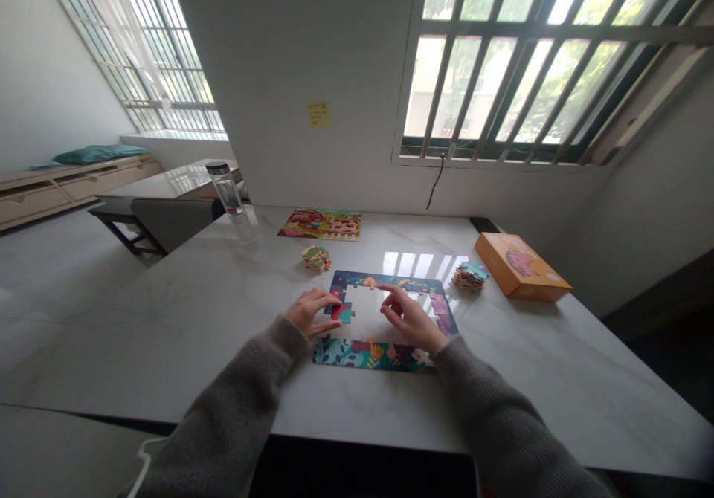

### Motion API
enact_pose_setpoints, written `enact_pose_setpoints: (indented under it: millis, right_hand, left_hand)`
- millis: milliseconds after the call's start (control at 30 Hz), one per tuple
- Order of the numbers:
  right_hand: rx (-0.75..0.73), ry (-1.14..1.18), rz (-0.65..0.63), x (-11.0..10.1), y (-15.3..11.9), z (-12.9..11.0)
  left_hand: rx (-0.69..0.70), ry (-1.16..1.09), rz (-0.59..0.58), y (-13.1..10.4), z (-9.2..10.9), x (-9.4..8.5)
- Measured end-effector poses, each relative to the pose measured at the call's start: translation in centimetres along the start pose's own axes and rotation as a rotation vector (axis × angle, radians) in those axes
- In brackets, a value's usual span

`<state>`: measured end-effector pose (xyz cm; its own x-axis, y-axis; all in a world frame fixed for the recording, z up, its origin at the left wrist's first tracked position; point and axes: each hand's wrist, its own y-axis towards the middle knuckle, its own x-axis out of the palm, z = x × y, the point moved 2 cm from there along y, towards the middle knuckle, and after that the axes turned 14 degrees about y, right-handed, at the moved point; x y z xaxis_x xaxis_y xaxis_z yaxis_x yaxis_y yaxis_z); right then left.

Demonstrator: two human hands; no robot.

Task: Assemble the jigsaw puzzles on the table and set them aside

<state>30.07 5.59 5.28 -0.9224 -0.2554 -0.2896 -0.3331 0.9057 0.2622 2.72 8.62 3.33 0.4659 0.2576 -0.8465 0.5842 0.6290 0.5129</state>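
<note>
A jigsaw puzzle (pixel 371 357) lies on the white marbled table, its colourful border assembled around a bare middle. My left hand (pixel 309 312) is at its left side, with thumb and finger on opposite edges of a red and teal puzzle piece (pixel 346 313). That piece lies flat just inside the left border. Over the right part of the bare middle is my right hand (pixel 410 319). Its index finger stretches toward the top border, the other fingers are partly curled, and nothing shows between them.
Stacks of puzzle pieces stand behind left (pixel 317 259) and right (pixel 470 277) of the puzzle. A farm picture sheet (pixel 323 224) lies near the wall. An orange box (pixel 521 267) sits at right, with a dark flat object (pixel 483 225) behind it. A glass bottle (pixel 226 189) stands back left.
</note>
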Motion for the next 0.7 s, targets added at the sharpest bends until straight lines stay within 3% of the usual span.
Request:
enact_pose_setpoints:
  millis: [233,500,700]
  right_hand:
    - [-0.045,-0.062,-0.043,0.5,-0.3,-0.3]
    - [-0.034,-0.193,-0.104,1.2,-0.7,-0.3]
    - [-0.193,-0.378,-0.221,3.6,-1.7,-1.9]
  left_hand:
    - [-0.074,0.103,-0.049,-3.1,-1.3,0.4]
    - [-0.055,0.095,-0.13,-3.7,-1.5,1.5]
    - [-0.036,0.093,-0.125,-3.7,-1.6,1.6]
